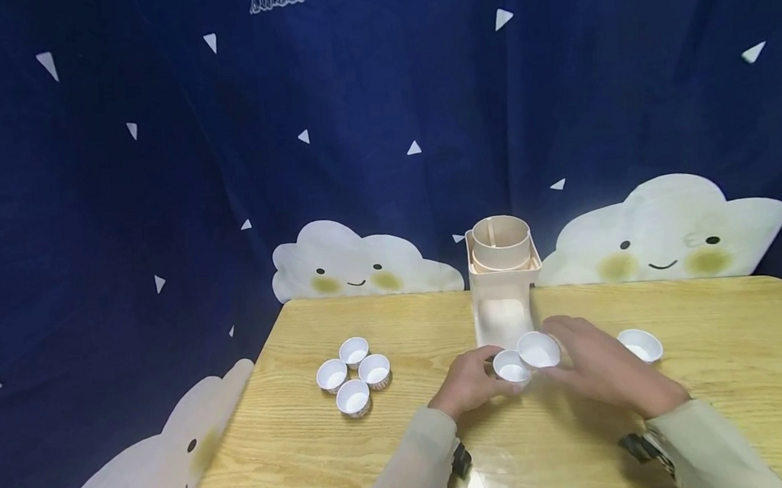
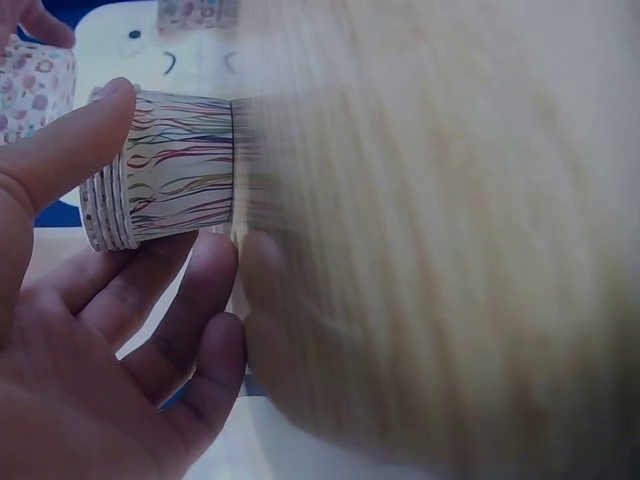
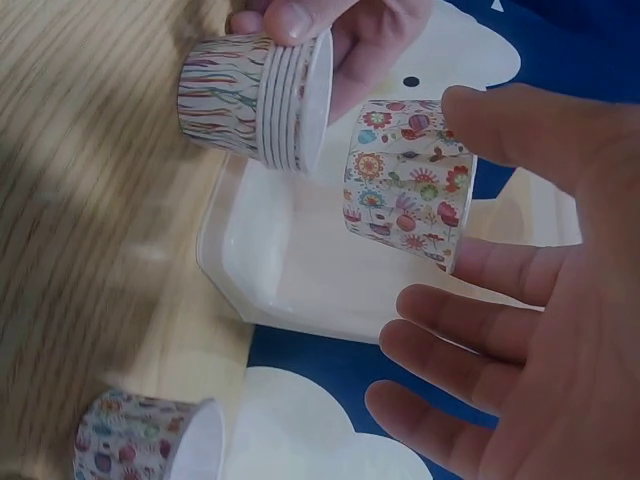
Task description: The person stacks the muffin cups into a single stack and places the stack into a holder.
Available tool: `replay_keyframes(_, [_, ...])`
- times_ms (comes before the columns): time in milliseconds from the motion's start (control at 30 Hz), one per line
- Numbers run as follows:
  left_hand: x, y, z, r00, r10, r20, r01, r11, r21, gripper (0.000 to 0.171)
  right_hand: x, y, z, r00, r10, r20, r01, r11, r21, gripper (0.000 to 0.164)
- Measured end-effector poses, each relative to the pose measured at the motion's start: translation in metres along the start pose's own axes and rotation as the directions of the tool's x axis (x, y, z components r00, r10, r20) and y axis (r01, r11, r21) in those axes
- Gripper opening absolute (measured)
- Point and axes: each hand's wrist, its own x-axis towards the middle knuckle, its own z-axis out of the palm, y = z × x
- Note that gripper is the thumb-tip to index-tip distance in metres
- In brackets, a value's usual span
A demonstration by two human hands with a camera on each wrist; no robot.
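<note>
My left hand (image 1: 472, 381) grips a nested stack of paper baking cups (image 2: 180, 165) between thumb and fingers. The outermost cup has wavy coloured stripes, and several rims show at its mouth. My right hand (image 1: 597, 366) pinches a single flower-patterned paper cup (image 3: 410, 185) by its rim, the other fingers spread loosely. In the head view that cup overlaps the stack's right side; in the right wrist view a gap shows between them. Behind both hands stands a cream plastic dispenser (image 1: 501, 289) with a round tube on top and a tray at its foot.
Several white-lined paper cups stand grouped on the left of the wooden table (image 1: 278, 467), one of them a front cup (image 1: 353, 397). Another flower-patterned cup (image 1: 640, 345) stands right of my right hand. A dark blue curtain (image 1: 365, 85) with clouds hangs behind the table.
</note>
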Motion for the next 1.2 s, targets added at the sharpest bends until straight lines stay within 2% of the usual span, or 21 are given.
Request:
replay_keyframes(133, [-0.001,0.000,0.000,1.000,0.014,-0.007,-0.014,1.000,0.012,0.050,0.005,-0.003,0.004,1.000,0.015,0.024,-0.016,0.999,0.039,0.041])
replay_keyframes(367, [0.000,-0.002,-0.002,1.000,-0.012,0.006,0.012,1.000,-0.013,0.054,0.016,-0.008,0.015,1.000,0.008,0.024,-0.009,0.998,0.063,0.032])
replay_keyframes(633, [0.001,-0.003,-0.001,1.000,-0.011,0.006,0.011,1.000,-0.015,0.058,0.022,-0.011,0.025,0.997,0.051,0.060,-0.056,0.994,0.093,0.031])
replay_keyframes(1200, [0.000,-0.003,0.001,0.999,-0.035,0.014,0.036,0.997,-0.062,0.052,0.022,-0.011,0.036,0.993,0.039,0.109,-0.043,0.998,0.042,0.034])
